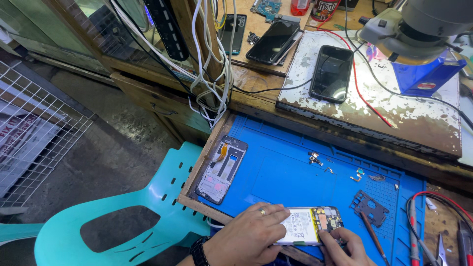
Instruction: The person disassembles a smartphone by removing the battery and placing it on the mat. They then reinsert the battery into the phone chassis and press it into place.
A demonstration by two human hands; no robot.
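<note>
Both hands sit at the bottom edge of the view, nearest the camera, meeting over an opened phone (309, 225) that lies on the blue mat (276, 172). Left hand (249, 236), with a ring on one finger and a dark band at the wrist, lies flat with fingers spread and pressed on the phone's pale battery end, pinning it down. Right hand (345, 249) is pinched narrow at the phone's lower right edge, close to the exposed board; whether it grips a small tool I cannot tell. The phone's long axis runs left to right across the person, battery toward the left hand, board toward the right, so the right hand is the nearer one to the circuitry.

Going left to right across the rest: a wire rack (34, 128) stands on the floor, then a teal plastic chair (123, 212). On the mat's left edge lies a bare phone frame (221, 169), long axis running away from the person. Small screws and brackets (315, 158) are scattered mid-mat, well apart from the hands. A dark cover plate (369, 207) rests just right of the phone, with a thin pick (374, 236) beside it. Behind, on a worn board (394, 108), a black phone (331, 73) lies face up near a microscope (419, 29). Pliers and red leads (433, 236) sit at the far right.
</note>
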